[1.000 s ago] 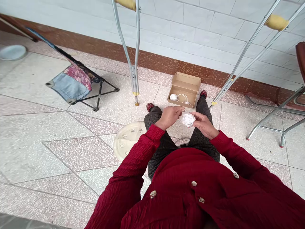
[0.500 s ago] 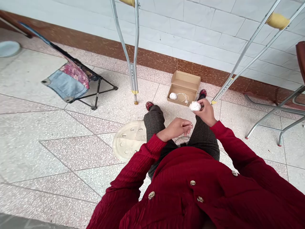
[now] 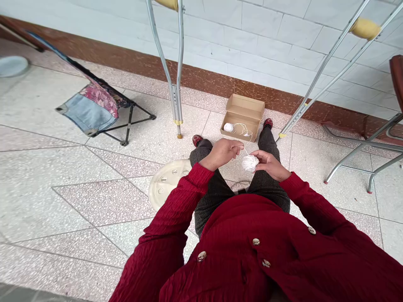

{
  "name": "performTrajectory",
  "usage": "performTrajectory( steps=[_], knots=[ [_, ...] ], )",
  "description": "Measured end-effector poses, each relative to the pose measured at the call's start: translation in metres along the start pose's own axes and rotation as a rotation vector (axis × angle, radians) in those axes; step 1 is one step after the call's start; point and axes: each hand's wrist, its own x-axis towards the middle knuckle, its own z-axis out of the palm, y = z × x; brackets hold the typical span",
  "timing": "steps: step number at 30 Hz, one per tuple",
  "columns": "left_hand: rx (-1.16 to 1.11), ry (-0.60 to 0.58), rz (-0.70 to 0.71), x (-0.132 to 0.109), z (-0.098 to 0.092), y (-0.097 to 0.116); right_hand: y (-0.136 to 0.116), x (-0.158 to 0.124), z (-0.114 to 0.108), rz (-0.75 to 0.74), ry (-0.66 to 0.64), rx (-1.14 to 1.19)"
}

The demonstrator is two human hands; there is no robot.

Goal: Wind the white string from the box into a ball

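Note:
Between my knees, my right hand (image 3: pixel 268 165) grips a ball of white yarn (image 3: pixel 250 163) from its right side. To its upper left, my left hand (image 3: pixel 225 152) is closed in a pinch on a white strand (image 3: pixel 246 150) that runs to the ball. On the floor past my feet lies an open cardboard box (image 3: pixel 242 110) with its lid tipped back toward the wall. Inside it sits a second white yarn ball (image 3: pixel 228 127), with loose strands curling to the right and over the front edge.
A metal crutch (image 3: pixel 176 100) stands left of the box, and another crutch (image 3: pixel 305 102) leans on the right. A folding stool (image 3: pixel 90 110) is at the left. A pale round lid-like piece (image 3: pixel 163 184) with holes lies by my left leg. Metal chair legs (image 3: pixel 355 167) stand at the right.
My right hand has brought the yarn ball down and nearer to me. My left hand has moved up and left, with the strand now showing between the hands.

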Motion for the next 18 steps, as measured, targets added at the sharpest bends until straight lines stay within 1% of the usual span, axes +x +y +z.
performTrajectory(
  steps=[3,6,9,11,13,15,16,17,18],
  knots=[
    [-0.103,-0.016,0.016,-0.001,0.006,-0.007,-0.014,-0.010,0.007,-0.021,-0.036,0.085],
    [-0.256,-0.029,-0.004,-0.006,0.020,-0.011,-0.033,-0.018,0.012,-0.090,-0.047,0.143],
    [-0.383,-0.076,-0.023,-0.014,0.041,-0.009,-0.053,-0.019,0.010,-0.192,0.030,0.112],
    [-0.455,-0.130,-0.037,-0.021,0.054,-0.003,-0.060,-0.014,0.002,-0.268,0.150,0.039],
    [-0.510,-0.193,-0.057,-0.029,0.061,0.006,-0.061,-0.005,-0.008,-0.343,0.312,-0.102],
    [-0.537,-0.258,-0.074,-0.034,0.062,0.015,-0.055,0.005,-0.018,-0.400,0.461,-0.347],
    [-0.538,-0.288,-0.079,-0.036,0.060,0.018,-0.050,0.009,-0.022,-0.415,0.507,-0.501],
    [-0.532,-0.313,-0.078,-0.036,0.056,0.021,-0.044,0.012,-0.025,-0.417,0.525,-0.660],
    [-0.517,-0.325,-0.074,-0.035,0.051,0.022,-0.038,0.014,-0.026,-0.404,0.510,-0.806]
  ],
)
